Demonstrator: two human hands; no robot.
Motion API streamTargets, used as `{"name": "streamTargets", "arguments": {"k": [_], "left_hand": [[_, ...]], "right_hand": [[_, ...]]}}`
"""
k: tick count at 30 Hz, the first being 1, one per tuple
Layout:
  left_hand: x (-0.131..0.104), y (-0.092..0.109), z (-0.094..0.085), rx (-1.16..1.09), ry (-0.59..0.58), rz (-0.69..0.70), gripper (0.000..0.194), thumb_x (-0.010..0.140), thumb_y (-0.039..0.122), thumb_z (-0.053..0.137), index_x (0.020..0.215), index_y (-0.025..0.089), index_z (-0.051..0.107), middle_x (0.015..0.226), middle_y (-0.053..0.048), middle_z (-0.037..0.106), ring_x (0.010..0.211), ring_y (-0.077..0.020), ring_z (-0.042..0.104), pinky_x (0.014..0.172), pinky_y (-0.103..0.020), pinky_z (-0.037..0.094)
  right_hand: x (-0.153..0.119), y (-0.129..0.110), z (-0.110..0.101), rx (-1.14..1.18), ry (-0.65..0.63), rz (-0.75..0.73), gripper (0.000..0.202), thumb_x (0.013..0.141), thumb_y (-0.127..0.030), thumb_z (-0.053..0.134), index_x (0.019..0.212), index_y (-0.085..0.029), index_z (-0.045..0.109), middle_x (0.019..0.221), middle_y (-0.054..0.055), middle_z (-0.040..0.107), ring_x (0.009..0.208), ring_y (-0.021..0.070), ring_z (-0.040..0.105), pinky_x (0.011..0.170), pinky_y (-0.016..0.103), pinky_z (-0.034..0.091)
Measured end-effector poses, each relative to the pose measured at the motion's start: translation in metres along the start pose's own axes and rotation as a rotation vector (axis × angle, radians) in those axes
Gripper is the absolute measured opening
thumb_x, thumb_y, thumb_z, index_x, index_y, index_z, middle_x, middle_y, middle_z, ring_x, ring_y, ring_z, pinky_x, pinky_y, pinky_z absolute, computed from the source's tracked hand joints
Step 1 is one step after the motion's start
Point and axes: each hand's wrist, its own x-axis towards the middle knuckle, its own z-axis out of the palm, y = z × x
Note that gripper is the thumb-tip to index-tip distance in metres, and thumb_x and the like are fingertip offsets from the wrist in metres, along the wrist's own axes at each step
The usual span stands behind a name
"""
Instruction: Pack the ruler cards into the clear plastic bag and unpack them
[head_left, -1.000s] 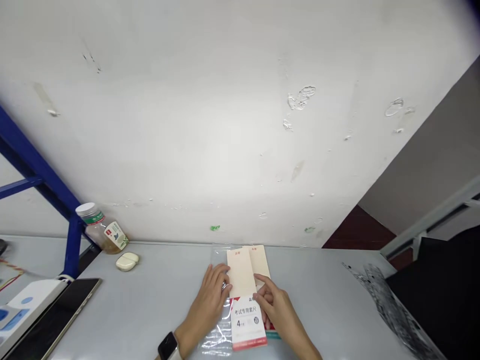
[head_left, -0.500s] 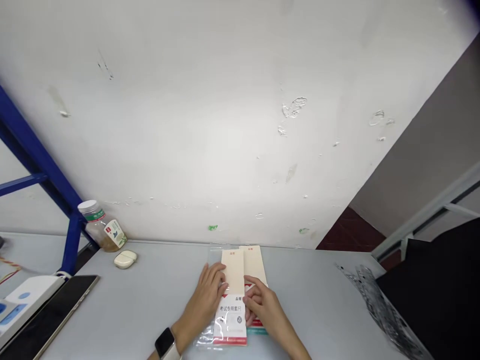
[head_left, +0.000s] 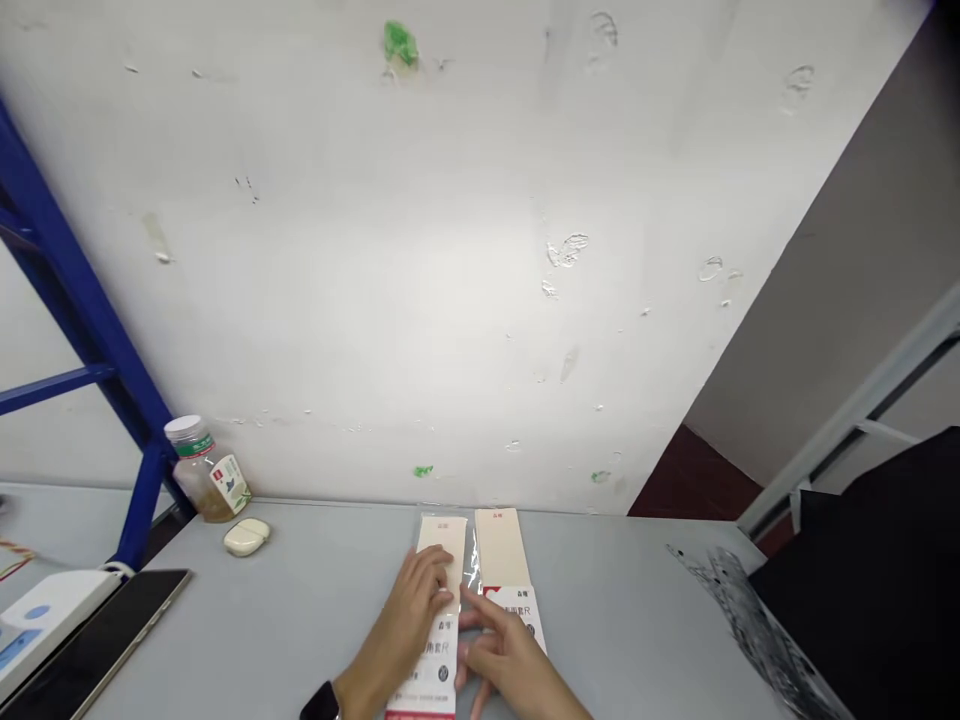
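L hand w/ dark-faced watch on wrist; R hand opposite. Main chg: the two cream-topped packs, overlapping ~1 s ago, now lie apart. L pack, cream upper part + white printed front w/ red band at bottom, has shifted to person's L, now over the clear plastic sleeve, which shows past its top and as a crinkled strip betw. the packs. R pack sits on worktop just beside the strip, lower part partly hidden by R hand. View has also tilted/moved a bit, so some of the apparent shift is camera. Judged: the packs are now separated, and L pack roughly lines up w/ the sleeve; inside it or merely on top, can't tell. Grip, L: fingers bent a little, laid across L pack's L side, thumb apart from them on its face, pressing, not pinching. Grip, R: index stretched to L pack's R edge, thumb + other fingers lower along same edge; can't tell if anything's pinched. Lower end of L pack runs to frame edge. Off to L, well apart: cream case, jar w/ white lid, phone.
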Motion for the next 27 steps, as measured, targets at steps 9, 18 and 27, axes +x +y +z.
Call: {"name": "streamTargets", "arguments": {"k": [9, 18, 27], "left_hand": [[-0.001, 0.002, -0.019, -0.019, 0.043, 0.008, 0.023, 0.099, 0.034, 0.038, 0.088, 0.024, 0.055, 0.122, -0.007, 0.06, 0.123, -0.0253, 0.05, 0.105, -0.046, 0.043], [0.003, -0.035, -0.059, 0.149, 0.107, -0.092, 0.025, 0.095, 0.037, 0.038, 0.079, 0.024, 0.051, 0.107, -0.006, 0.063, 0.104, -0.0249, 0.058, 0.09, -0.042, 0.05], [0.001, -0.019, -0.044, 0.305, 0.094, 0.09, 0.014, 0.094, 0.033, 0.046, 0.097, 0.026, 0.057, 0.106, -0.004, 0.065, 0.104, -0.024, 0.06, 0.094, -0.04, 0.046]], "right_hand": [[-0.002, -0.001, 0.001, -0.11, 0.016, -0.024, 0.073, 0.071, -0.047, 0.071, 0.136, -0.023, 0.048, 0.122, 0.013, 0.057, 0.066, 0.0163, 0.066, 0.039, 0.024, 0.049], [-0.009, -0.049, -0.051, -0.768, 0.307, -0.213, 0.033, 0.08, -0.034, 0.058, 0.112, -0.028, 0.064, 0.107, 0.001, 0.059, 0.066, 0.013, 0.053, 0.07, 0.031, 0.05], [-0.026, -0.048, -0.074, -0.774, 0.237, -0.033, 0.044, 0.073, -0.04, 0.068, 0.116, -0.032, 0.06, 0.124, 0.001, 0.049, 0.08, 0.0163, 0.057, 0.074, 0.028, 0.049]]}}
